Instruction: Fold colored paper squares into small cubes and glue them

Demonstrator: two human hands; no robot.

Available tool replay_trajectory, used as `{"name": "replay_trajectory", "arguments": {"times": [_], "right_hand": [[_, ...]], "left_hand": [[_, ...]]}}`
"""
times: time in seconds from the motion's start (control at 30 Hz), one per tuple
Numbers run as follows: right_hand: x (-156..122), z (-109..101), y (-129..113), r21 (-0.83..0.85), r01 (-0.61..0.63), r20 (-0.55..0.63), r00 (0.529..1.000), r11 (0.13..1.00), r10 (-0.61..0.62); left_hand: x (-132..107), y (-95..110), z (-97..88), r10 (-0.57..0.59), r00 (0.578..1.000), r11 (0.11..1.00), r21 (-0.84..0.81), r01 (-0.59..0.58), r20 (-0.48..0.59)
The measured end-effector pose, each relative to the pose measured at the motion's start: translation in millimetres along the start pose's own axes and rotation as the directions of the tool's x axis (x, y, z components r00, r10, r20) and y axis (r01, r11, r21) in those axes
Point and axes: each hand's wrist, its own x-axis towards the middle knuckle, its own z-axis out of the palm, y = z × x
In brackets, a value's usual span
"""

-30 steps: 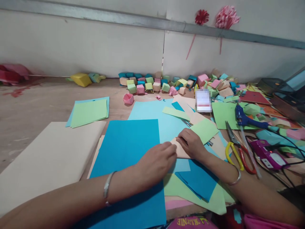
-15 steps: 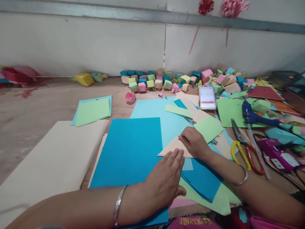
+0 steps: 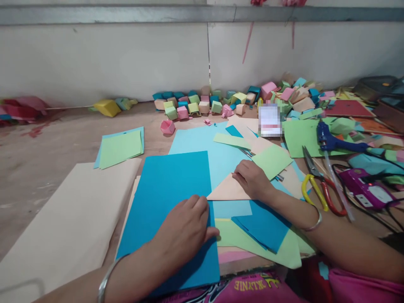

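Observation:
My left hand (image 3: 186, 225) lies on the right part of a large dark blue sheet (image 3: 167, 189), fingers curled loosely, fingertips near the left tip of a folded peach paper triangle (image 3: 225, 191). My right hand (image 3: 252, 179) presses down on the triangle's upper right part, fingers bent and close together on the paper. The triangle rests on a light blue sheet (image 3: 202, 143). Each wrist wears a metal bangle.
Scissors (image 3: 315, 185) with yellow and red handles, a blue glue gun (image 3: 334, 143) and a purple device (image 3: 362, 189) with cables lie at the right. Several small folded paper cubes (image 3: 202, 107) line the wall. Green sheets (image 3: 120, 147) and cream sheets (image 3: 69, 214) lie at the left.
My left hand slid back and left from the triangle onto the dark blue sheet. More of the peach triangle shows. My right hand stayed on it.

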Motion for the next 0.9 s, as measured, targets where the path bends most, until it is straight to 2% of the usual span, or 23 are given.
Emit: {"name": "replay_trajectory", "arguments": {"times": [0.07,0.17,0.27,0.33,0.43,0.57,0.63,0.73,0.77,0.83,0.9], "right_hand": [[0,1,0,-0.017,0.004,-0.004,1.000,1.000,-0.004],[1,0,-1,-0.033,0.011,-0.018,1.000,0.999,-0.011],[2,-2,-2,-0.026,0.006,-0.026,1.000,1.000,-0.007],[1,-3,-3,-0.023,-0.006,-0.025,1.000,1.000,0.005],[0,0,-2,-0.009,-0.023,-0.020,1.000,1.000,0.023],[0,0,0,-0.004,-0.016,-0.060,0.998,1.000,0.016],[3,-11,-3,-0.040,-0.013,-0.121,0.993,0.999,0.008],[6,-42,-20,-0.174,0.029,-0.180,0.982,0.984,-0.061],[5,-52,-29,-0.230,0.063,-0.137,0.986,0.971,-0.096],[-2,-67,-49,-0.344,0.133,0.053,0.991,0.929,-0.122],[-16,-70,-68,-0.450,0.216,0.221,0.967,0.867,-0.126]], "left_hand": [[13,-6,-5.1,0.048,0.999,0.998,-0.034,-0.049,-0.020],[49,-14,-8.5,0.173,0.976,0.981,-0.064,-0.182,-0.131],[84,-22,-1.4,0.351,0.913,0.932,-0.024,-0.363,-0.207],[97,-27,7.9,0.424,0.872,0.898,-0.011,-0.439,-0.243],[100,-31,19.6,0.416,0.872,0.901,-0.009,-0.433,-0.259],[94,-37,22.3,0.404,0.880,0.909,-0.001,-0.418,-0.251],[93,-41,22.5,0.396,0.881,0.912,0.006,-0.409,-0.260],[94,-46,26.6,0.386,0.882,0.917,0.003,-0.400,-0.271],[94,-48,28.7,0.387,0.880,0.915,-0.001,-0.403,-0.276],[94,-51,32.9,0.392,0.872,0.910,-0.012,-0.414,-0.291],[94,-52,35.6,0.394,0.869,0.908,-0.023,-0.419,-0.301]]}}
